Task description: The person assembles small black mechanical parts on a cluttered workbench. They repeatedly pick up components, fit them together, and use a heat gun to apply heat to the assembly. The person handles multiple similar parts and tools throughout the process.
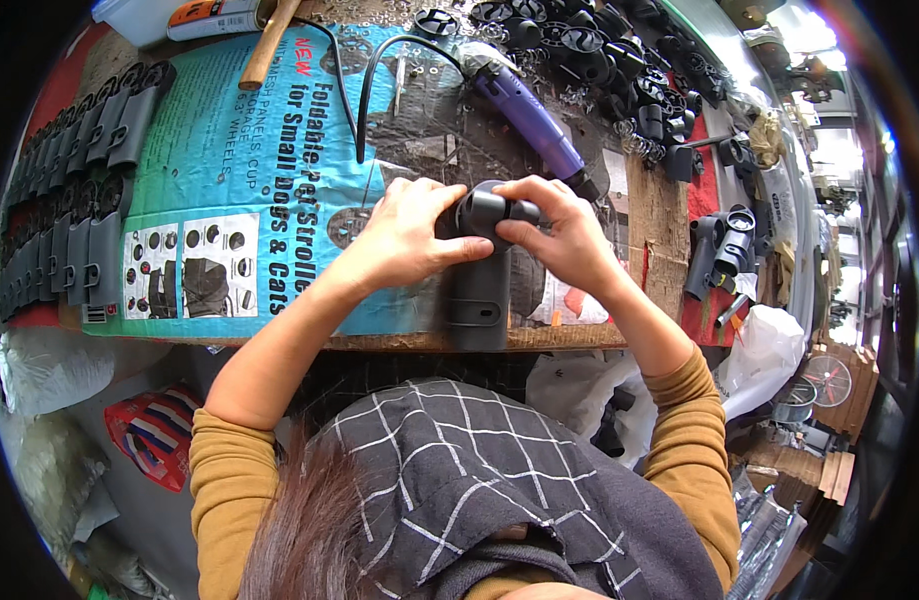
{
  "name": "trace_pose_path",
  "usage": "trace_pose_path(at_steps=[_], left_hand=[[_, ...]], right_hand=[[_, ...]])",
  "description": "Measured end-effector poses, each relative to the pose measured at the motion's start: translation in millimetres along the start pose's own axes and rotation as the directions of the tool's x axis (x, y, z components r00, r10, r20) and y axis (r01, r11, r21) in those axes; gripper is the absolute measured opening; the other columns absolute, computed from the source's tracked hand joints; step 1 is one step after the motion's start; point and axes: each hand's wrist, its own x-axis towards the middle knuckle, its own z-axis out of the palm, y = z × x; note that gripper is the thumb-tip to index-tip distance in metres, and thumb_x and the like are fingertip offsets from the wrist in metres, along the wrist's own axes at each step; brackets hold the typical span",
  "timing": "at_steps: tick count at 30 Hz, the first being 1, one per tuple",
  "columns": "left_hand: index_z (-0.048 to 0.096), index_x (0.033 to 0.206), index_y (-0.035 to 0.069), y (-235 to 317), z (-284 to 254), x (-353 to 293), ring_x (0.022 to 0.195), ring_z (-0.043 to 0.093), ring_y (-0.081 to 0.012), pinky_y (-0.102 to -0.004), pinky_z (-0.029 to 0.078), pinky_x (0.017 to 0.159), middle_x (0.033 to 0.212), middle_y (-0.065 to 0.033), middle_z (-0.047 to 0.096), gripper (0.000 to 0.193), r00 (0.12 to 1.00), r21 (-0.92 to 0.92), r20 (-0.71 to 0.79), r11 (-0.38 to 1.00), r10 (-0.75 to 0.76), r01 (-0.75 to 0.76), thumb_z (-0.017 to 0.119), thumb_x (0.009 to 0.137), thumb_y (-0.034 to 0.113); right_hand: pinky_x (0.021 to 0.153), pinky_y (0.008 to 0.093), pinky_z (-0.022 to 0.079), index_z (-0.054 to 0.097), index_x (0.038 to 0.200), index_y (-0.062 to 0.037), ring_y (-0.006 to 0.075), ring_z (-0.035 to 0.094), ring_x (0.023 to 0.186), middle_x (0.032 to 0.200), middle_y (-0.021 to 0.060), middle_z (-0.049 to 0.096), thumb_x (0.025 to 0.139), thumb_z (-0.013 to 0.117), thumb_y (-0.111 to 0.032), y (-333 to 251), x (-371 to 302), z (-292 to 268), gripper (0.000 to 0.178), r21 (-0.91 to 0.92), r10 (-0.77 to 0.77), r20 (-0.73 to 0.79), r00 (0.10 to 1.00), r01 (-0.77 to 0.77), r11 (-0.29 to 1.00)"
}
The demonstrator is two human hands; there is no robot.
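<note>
A dark grey plastic housing point(479, 285) with a rounded head lies near the table's front edge, its long flat body pointing toward me. My left hand point(411, 235) grips the rounded head from the left, thumb laid across it. At the head's right side, my right hand point(567, 232) pinches a small black round part point(522, 211) between thumb and fingers. That part touches the head; how far it sits inside cannot be made out. Just beyond my hands lies a purple power screwdriver point(532, 118) with a black cord.
Finished-looking grey housings point(104, 240) stand in rows at the left. Black plastic parts point(584, 50) heap at the back right, beside small metal rings point(634, 143). A wooden-handled tool point(269, 48) and an orange can point(214, 17) lie at the back left. More grey housings point(731, 245) lie at the right.
</note>
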Motion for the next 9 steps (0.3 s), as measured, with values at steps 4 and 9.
trace_pose_path(at_steps=[4,9], left_hand=[[0.053,0.132,-0.001,-0.4,-10.6,-6.1,0.119,0.045,-0.0344,-0.0423,0.034,0.106,0.128,-0.019,0.054,0.081,0.999,0.034,0.023,0.999,0.039,-0.04,0.08,0.068,0.04],[0.051,0.135,0.001,5.7,-12.7,-4.5,0.122,0.043,-0.0339,-0.0421,0.033,0.108,0.131,-0.0173,0.053,0.083,0.996,0.049,0.086,0.999,-0.008,0.004,0.08,0.068,0.041]], right_hand=[[0.085,0.0244,0.048,0.061,0.114,-0.0025,0.0087,0.059,0.095,0.105,0.0059,0.067,0.088,0.069,-0.013,2.1,2.0,-4.1,0.029,0.534,0.217,0.132,0.967,-0.254,0.806],[0.09,0.0268,0.048,0.057,0.121,-0.0038,0.0101,0.06,0.098,0.105,0.0064,0.067,0.089,0.071,-0.018,2.8,2.3,-8.8,0.037,0.629,0.221,0.146,0.964,-0.263,0.732]])
